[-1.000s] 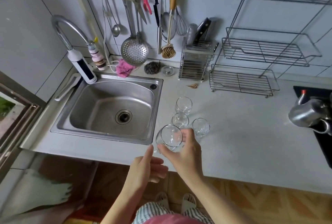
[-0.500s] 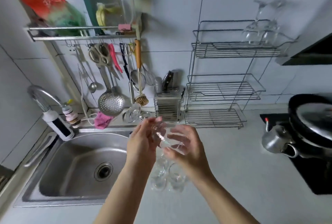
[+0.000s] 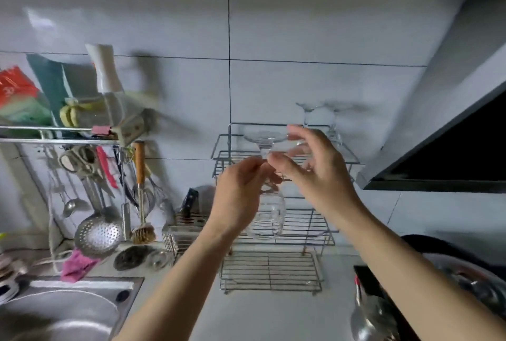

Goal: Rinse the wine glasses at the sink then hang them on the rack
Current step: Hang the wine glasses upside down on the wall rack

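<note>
I hold a clear wine glass (image 3: 267, 214) upside down in front of the wire rack (image 3: 284, 160), its foot up by the top tier and its bowl hanging below. My left hand (image 3: 241, 192) grips the stem and the top of the bowl. Fingertips of my right hand (image 3: 315, 168) pinch the stem just under the foot. Two more wine glasses (image 3: 320, 121) hang upside down at the rack's top right, behind my right hand. The sink (image 3: 68, 310) lies at the lower left.
A shelf with bottles and sponges (image 3: 74, 121) and hanging utensils (image 3: 98, 234) fill the left wall. A knife block (image 3: 189, 203) stands beside the rack. A kettle (image 3: 369, 316) and a pan sit on the stove at lower right, under a range hood (image 3: 451, 149).
My view has tilted up from the counter to the rack. Both hands lifted the glass from the counter and turned it upside down, up to the rack's top tier.
</note>
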